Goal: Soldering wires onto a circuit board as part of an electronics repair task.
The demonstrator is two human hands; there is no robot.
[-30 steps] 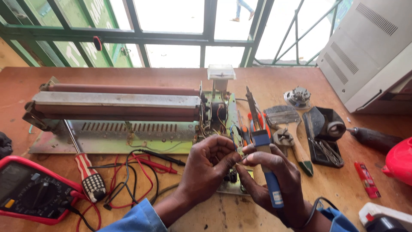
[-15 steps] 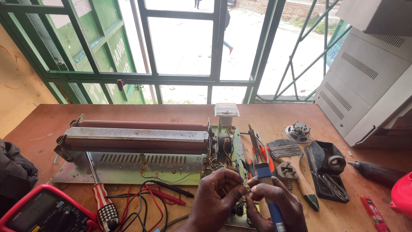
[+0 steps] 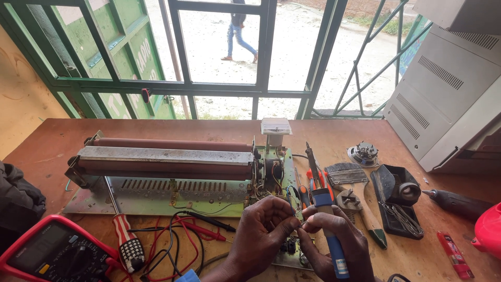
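Down at 6 o'clock, the right hand (image 3: pixel 336 237) is gripping the blue-handled soldering iron (image 3: pixel 324 209), long axis pointing to 12, while the left hand (image 3: pixel 261 232), at its 9 o'clock, is pinching what's probably a thin wire over the green chassis (image 3: pixel 156 196).

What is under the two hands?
Under the left hand and right hand lies a green circuit board with wires. The hands hide the small part they pinch.

blue-handled soldering iron (image 3: pixel 334 245), red multimeter (image 3: pixel 52 250), green window frame (image 3: pixel 261 89)
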